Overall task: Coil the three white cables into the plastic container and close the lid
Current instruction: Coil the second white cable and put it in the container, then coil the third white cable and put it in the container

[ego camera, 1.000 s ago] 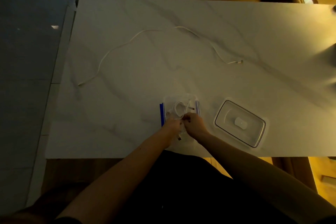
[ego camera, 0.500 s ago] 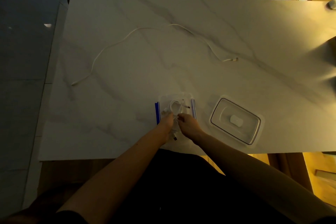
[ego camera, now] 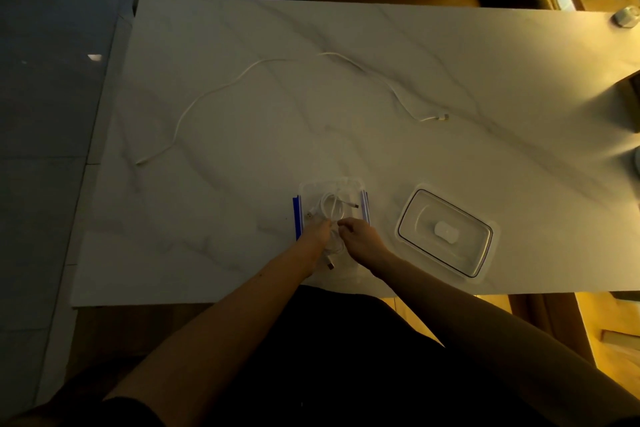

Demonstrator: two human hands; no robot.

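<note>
One cable [ego camera: 334, 207] sits coiled beyond my fingers; both hands, left [ego camera: 317, 232] and right [ego camera: 360, 236], pinch a second cable [ego camera: 333, 246]; the third [ego camera: 263, 80] and the lid [ego camera: 446, 232] remain.

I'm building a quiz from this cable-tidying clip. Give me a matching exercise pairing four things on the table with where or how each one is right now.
Things:
1. long white cable
2. lid
3. plastic container
4. coiled cable

States:
A. inside the container
B. stretched loose across the far table
C. open, blue clips at its sides
D. lying off, right of the container

Pairs: 1-B, 2-D, 3-C, 4-A
</note>
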